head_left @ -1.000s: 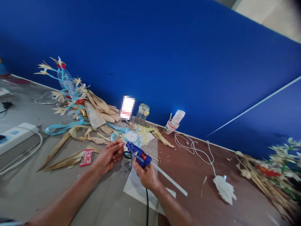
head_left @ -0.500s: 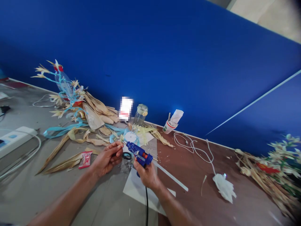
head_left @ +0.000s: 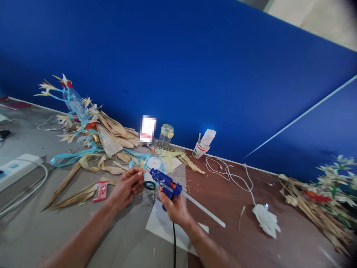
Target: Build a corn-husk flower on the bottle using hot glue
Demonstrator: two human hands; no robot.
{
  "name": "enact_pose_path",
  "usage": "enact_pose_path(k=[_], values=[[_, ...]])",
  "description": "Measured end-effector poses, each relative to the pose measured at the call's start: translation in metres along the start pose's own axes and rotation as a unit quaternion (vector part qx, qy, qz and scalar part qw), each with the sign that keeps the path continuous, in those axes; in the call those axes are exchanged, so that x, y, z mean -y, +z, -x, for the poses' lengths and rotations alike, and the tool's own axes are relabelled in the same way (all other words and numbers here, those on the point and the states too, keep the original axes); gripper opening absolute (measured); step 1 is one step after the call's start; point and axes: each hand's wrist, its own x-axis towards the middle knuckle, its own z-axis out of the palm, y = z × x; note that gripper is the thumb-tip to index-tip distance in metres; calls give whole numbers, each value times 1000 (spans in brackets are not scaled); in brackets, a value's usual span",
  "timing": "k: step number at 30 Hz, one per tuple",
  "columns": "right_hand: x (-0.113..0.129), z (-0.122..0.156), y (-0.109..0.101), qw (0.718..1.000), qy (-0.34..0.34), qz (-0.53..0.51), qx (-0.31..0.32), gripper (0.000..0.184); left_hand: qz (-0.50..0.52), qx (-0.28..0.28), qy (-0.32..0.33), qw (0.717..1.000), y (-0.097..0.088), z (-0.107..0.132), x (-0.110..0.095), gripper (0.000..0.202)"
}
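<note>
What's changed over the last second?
Little: the view tilted slightly. No visible grab or release. The right hand still holds the blue glue gun, its nozzle by the pinched fingers of the left hand; ribbon spool and red packet stayed put.

"Quick one: what do we log for the left hand (head_left: 127, 189) and right hand (head_left: 176, 210)?"
"Both bare, we'd say, uncovered past the wrists."
"Same for the arms?"
"Yep. Left forearm (head_left: 83, 236) bare, right forearm (head_left: 205, 242) bare. We see both as slender, smooth-sided, narrowing toward the hands, running out at the bottom edge."
"Finer surface detail, nails?"
"Too small for us to tell."
</note>
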Motion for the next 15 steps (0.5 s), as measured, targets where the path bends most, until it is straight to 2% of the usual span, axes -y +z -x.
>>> enact_pose_path(k=[4, 9, 12, 15], values=[[6, 4, 1, 998, -55, 33, -18, 12, -92, -33, 90, 991, -2, -4, 8, 19], [9, 4, 2, 982, -140, 123, -14, 4, -212, -66, 135, 966, -5, -5, 13, 16], [7, 3, 3, 969, -183, 161, -29, 4, -298, -80, 179, 934, -6, -3, 14, 12], [5, 3, 5, 957, -208, 194, -50, 6, -405, -100, 225, 880, -10, -2, 16, 14]])
